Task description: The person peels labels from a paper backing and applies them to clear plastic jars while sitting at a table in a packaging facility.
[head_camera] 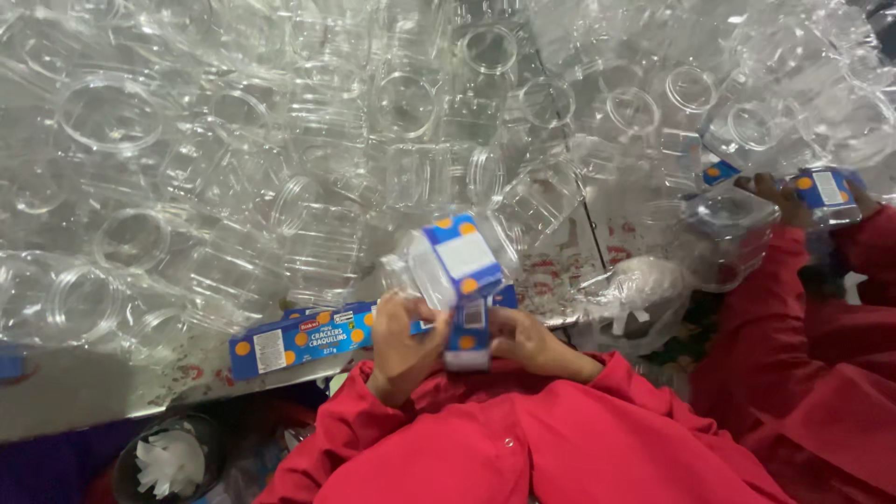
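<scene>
Left hand (403, 334): I am closing it around one clear plastic jar (446, 266) at the table's near edge.
Right hand (523, 338): I am pinching the jar's blue paper label (469, 327), fingers curled.
Labels: one flat blue strip (297, 342) lying by the near edge.
Jars: a heap (280, 159) beyond counting, round-mouthed, glossy.
Neighbour: red sleeve (775, 308), holding another labelled jar (826, 191).

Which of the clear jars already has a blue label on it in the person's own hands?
The jar between the left hand and right hand; the piled jars are bare.
</scene>
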